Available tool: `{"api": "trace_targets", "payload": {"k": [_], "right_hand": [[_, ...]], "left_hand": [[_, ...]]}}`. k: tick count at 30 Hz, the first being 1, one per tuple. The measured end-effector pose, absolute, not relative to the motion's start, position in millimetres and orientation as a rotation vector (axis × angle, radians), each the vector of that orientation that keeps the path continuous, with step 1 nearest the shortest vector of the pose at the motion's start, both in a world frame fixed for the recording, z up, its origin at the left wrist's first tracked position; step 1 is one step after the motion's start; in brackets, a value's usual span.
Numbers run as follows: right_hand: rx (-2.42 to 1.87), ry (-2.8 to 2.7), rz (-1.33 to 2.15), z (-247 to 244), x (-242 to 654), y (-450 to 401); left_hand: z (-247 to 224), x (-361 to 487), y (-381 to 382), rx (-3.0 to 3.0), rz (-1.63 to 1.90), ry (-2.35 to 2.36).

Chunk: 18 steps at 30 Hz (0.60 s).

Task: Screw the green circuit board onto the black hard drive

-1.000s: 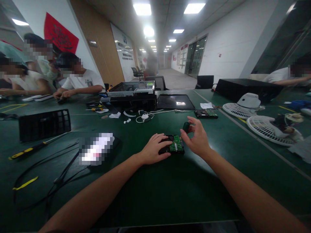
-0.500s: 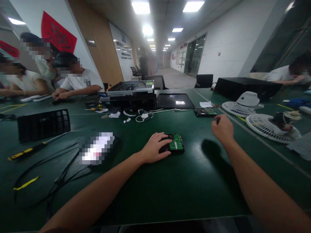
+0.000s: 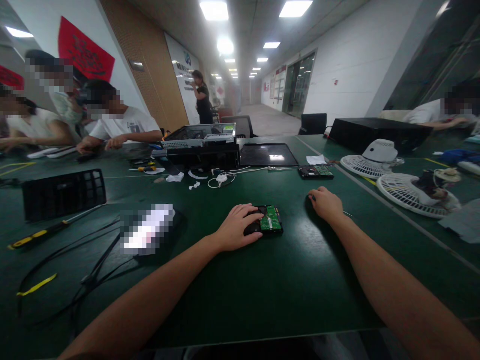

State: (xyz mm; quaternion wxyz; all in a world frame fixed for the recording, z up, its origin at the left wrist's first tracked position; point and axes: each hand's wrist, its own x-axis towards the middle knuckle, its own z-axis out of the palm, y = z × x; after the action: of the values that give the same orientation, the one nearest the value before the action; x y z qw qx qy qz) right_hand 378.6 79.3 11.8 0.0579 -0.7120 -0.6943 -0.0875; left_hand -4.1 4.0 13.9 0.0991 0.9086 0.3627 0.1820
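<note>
fingers of the left hand [image 3: 237, 229] lie spread over the left part of a hard drive [image 3: 267, 228], which sits flat on the green table [image 3: 270, 295], its circuit board [image 3: 271, 218] facing up. the thumb rests at the drive's near edge while the other fingers reach across its top; whether they pinch it or only press on it, i can't tell.

to the right of the drive, apart from it, the right hand [image 3: 325, 205] is curled closed round a dark tool [image 3: 311, 198], mostly hidden in the fingers; a thin metal shaft [image 3: 348, 214] pokes out on the far side of the wrist.

beyond the drive and to its right lies a second drive [image 3: 316, 172]. straight beyond it is a flat dark screen [image 3: 269, 155], and beyond to its left are a looped white cable [image 3: 222, 178] and an uncovered computer case [image 3: 204, 156]. left of the drive, past the left hand, come a device with a blurred bright screen [image 3: 148, 230], black cables [image 3: 87, 279] and a yellow-and-black screwdriver [image 3: 56, 226]. well to the drive's right are white fan grilles [image 3: 412, 196].
</note>
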Motion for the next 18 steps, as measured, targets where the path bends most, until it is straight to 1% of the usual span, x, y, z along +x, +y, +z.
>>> {"api": "trace_targets", "payload": {"k": [13, 18], "right_hand": [[-2.118, -2.152, -0.256, 7.5, 383.0, 87.1], [-2.131, -2.16, -0.2, 8.7, 384.0, 87.4]], "left_hand": [[10.1, -3.8, 6.5, 2.706, 0.553, 1.047], [11.6, -4.1, 5.1, 2.7, 0.562, 1.05]]}}
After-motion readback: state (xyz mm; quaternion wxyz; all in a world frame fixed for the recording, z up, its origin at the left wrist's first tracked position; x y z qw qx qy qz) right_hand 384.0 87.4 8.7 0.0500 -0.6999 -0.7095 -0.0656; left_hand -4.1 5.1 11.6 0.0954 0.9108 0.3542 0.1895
